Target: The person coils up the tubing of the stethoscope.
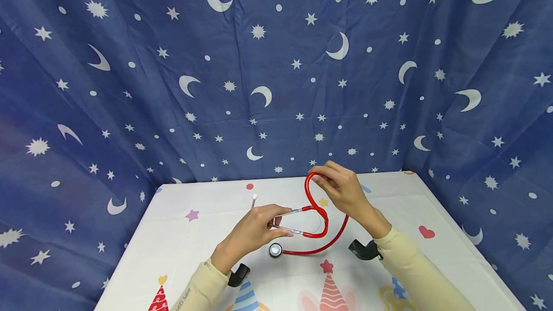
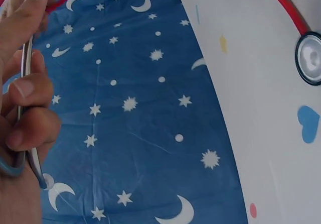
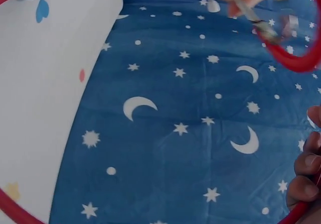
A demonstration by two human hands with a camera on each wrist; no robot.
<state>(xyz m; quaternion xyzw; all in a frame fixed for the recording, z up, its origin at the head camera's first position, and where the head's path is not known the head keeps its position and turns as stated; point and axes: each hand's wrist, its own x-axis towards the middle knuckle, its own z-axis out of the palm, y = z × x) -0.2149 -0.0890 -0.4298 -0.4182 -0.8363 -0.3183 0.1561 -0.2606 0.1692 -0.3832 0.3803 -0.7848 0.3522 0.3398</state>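
Observation:
A stethoscope with red tubing [image 1: 325, 227] spans both hands above the table. My left hand [image 1: 258, 227] grips its metal ear tubes [image 2: 26, 66], and one pale eartip [image 1: 255, 197] sticks up beyond the knuckles. Higher and to the right, my right hand [image 1: 341, 188] pinches the red tube at the top of a raised loop; in the right wrist view its curled fingers [image 3: 307, 176] show around the tube. From there the tubing sweeps down and back left to the round chest piece [image 1: 275, 250], which lies at the white tabletop, just below the left hand in the head view.
The white table cover [image 1: 198, 248] carries printed party hats, stars and hearts. A blue curtain [image 1: 276, 85] with moons and stars hangs behind and at both sides of the table. Black wrist mounts [image 1: 365, 250] sit under both sleeves.

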